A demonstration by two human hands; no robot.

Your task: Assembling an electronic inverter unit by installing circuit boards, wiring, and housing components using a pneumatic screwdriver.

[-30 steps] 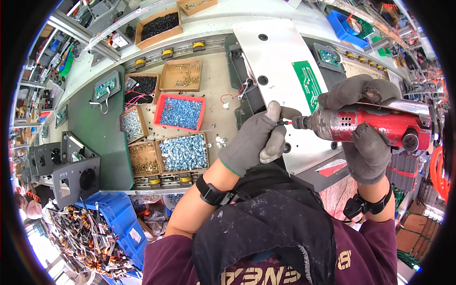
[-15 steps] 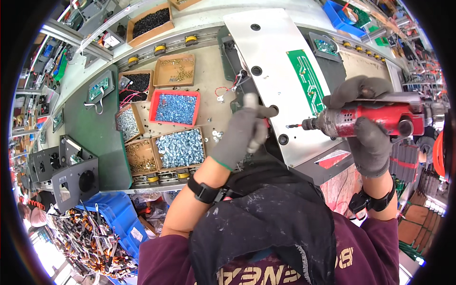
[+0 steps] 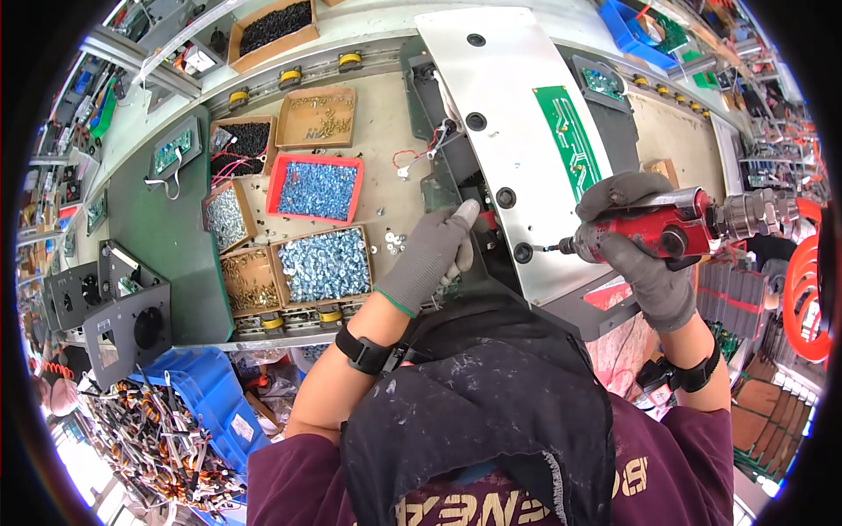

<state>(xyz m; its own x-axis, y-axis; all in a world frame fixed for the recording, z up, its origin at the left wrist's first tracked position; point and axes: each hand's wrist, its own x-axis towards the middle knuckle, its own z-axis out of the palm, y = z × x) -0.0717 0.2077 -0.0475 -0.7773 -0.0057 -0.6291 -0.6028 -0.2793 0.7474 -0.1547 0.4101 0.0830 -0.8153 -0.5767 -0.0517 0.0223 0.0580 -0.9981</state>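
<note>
My right hand (image 3: 645, 263), in a grey glove, is wrapped round a red pneumatic screwdriver (image 3: 645, 232). The tool lies almost level, and its bit points left, ending close beside a round black foot (image 3: 524, 252) on a silver metal panel (image 3: 504, 105). In a grey glove too, my left hand (image 3: 431, 250) is by the panel's left edge, its fingers curled in and the thumb toward the panel. Whatever those fingers hold, if anything, I cannot make out. Several black feet run down the panel, and a green circuit board (image 3: 566, 140) lies along its right side.
Left of the panel, a red tray (image 3: 272, 188) of bluish screws stands among cardboard boxes (image 3: 279, 272) of fasteners. A dark green plate (image 3: 158, 228) and grey brackets (image 3: 114, 316) lie farther left. A blue bin (image 3: 206, 399) sits below; a coiled red hose (image 3: 802, 289) hangs at right.
My right hand has brought the screwdriver down and left, its bit now close to the lowest foot. My left hand has drawn back from the foot above to the panel's left edge.
</note>
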